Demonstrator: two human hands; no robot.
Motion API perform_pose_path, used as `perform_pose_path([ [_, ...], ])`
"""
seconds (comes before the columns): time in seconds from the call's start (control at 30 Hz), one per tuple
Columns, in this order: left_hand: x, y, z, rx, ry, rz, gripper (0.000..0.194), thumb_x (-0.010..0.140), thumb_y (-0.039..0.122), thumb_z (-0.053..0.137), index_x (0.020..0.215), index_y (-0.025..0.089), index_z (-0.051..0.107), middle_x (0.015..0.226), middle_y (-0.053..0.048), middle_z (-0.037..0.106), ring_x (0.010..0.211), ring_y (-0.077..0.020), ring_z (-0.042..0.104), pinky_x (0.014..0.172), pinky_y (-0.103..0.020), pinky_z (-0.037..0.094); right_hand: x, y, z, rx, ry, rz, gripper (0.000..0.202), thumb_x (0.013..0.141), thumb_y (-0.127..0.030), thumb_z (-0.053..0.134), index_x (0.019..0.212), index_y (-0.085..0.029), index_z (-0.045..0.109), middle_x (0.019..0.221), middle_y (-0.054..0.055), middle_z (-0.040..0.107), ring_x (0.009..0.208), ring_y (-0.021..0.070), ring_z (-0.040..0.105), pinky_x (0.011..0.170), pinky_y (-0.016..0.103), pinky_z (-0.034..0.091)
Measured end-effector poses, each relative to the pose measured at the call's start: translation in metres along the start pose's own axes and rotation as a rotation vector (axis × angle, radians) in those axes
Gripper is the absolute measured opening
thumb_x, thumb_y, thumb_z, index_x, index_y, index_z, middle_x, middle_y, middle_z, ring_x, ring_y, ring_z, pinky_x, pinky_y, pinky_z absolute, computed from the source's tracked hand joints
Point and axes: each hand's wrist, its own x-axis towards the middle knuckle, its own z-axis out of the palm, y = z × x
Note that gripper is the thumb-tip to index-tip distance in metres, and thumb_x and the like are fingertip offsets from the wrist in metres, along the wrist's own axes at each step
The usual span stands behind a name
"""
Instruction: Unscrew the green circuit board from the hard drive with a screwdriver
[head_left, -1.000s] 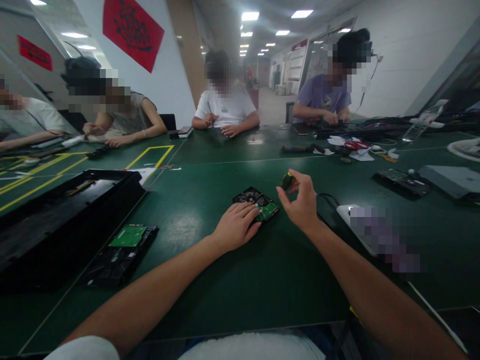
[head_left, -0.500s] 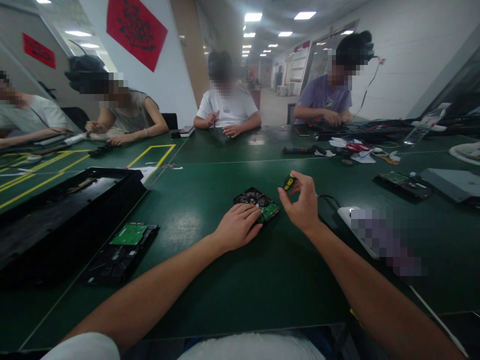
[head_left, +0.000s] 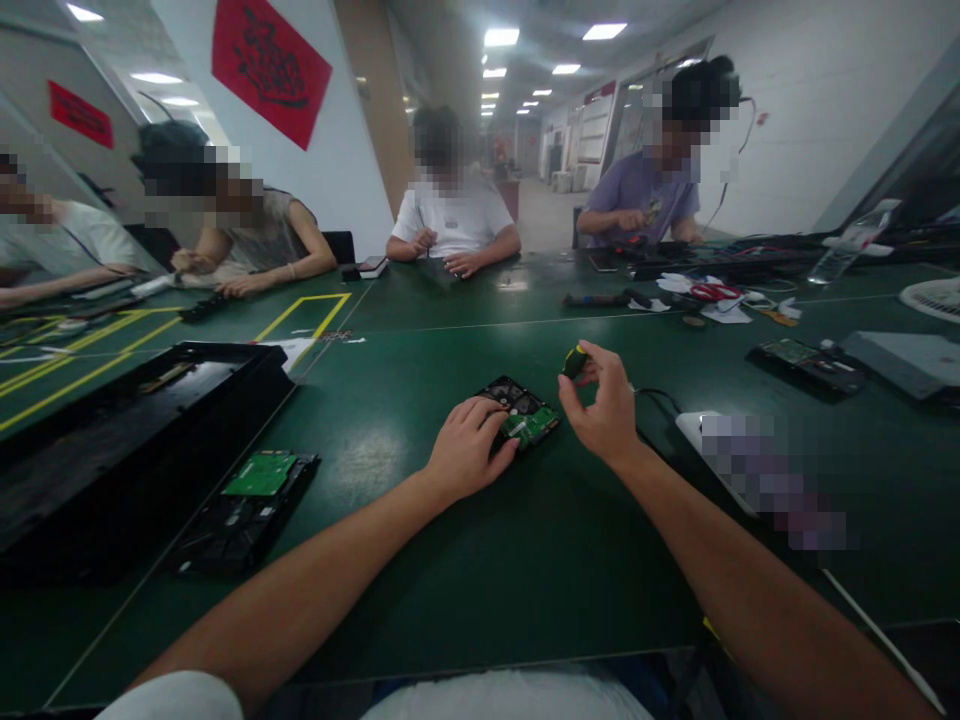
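Note:
A hard drive (head_left: 536, 425) with a green circuit board lies on the green table in front of me. My left hand (head_left: 471, 440) grips its left side, fingers over the top and thumb along the near edge, covering part of it. To the right of the drive, my right hand (head_left: 600, 395) pinches the black-and-yellow handle of a small screwdriver (head_left: 574, 361) between thumb and fingers, raised off the table. The screwdriver's shaft and tip are too faint to make out. Another hard drive (head_left: 259, 475), also with a green board, lies to the left beside my forearm.
A long black casing (head_left: 142, 420) fills the left side. On the right are a phone-like device (head_left: 750, 470) with a cable, another drive (head_left: 806, 365) and a grey box (head_left: 911, 360). A bottle (head_left: 851, 245) stands farther back. Several people sit across the table.
My left hand has shifted slightly left on the hard drive, uncovering more of its green board. The screwdriver handle has tilted a little in my right hand, which stays nearly in place.

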Motion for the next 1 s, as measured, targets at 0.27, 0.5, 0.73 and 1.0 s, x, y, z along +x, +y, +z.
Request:
perform_pose_path([
  [0.27, -0.0012, -0.0038, 0.0042, 0.028, -0.04, -0.061, 0.039, 0.099, 0.046, 0.061, 0.124, 0.017, 0.066, 0.126, -0.015, 0.064, 0.123, -0.0336, 0.058, 0.105, -0.054, 0.052, -0.0028, 0.0019, 0.0023, 0.022, -0.015, 0.034, 0.059, 0.096, -0.029, 0.065, 0.15, -0.025, 0.042, 0.133, 0.014, 0.062, 0.097, 0.0252, 0.069, 0.082, 0.047, 0.065],
  [0.5, -0.0001, -0.0019, 0.0021, 0.013, -0.066, -0.049, 0.037, 0.099, 0.048, 0.061, 0.122, 0.019, 0.066, 0.125, -0.015, 0.064, 0.124, -0.0341, 0.057, 0.106, -0.056, 0.052, -0.0002, -0.0001, -0.0014, -0.021, -0.022, 0.009, 0.057, 0.095, -0.031, 0.067, 0.147, -0.026, 0.045, 0.128, 0.013, 0.062, 0.095, 0.0257, 0.067, 0.078, 0.047, 0.064],
  [0.73, -0.0001, -0.0024, 0.0017, -0.007, -0.081, -0.039, 0.04, 0.098, 0.048, 0.063, 0.125, 0.02, 0.064, 0.128, -0.016, 0.063, 0.127, -0.0346, 0.055, 0.107, -0.058, 0.051, -0.0031, 0.0028, 0.0008, 0.042, -0.052, 0.022, 0.063, 0.094, -0.023, 0.063, 0.152, -0.025, 0.041, 0.136, 0.014, 0.06, 0.103, 0.0269, 0.069, 0.088, 0.05, 0.064],
  [1.0, -0.0002, -0.0017, 0.0018, -0.045, -0.089, -0.006, 0.043, 0.098, 0.049, 0.062, 0.13, 0.02, 0.064, 0.131, -0.015, 0.062, 0.131, -0.035, 0.054, 0.112, -0.059, 0.049, -0.0027, 0.004, 0.0033, 0.002, -0.007, 0.042, 0.062, 0.093, -0.028, 0.067, 0.15, -0.026, 0.042, 0.129, 0.013, 0.061, 0.089, 0.0232, 0.067, 0.077, 0.045, 0.065],
])
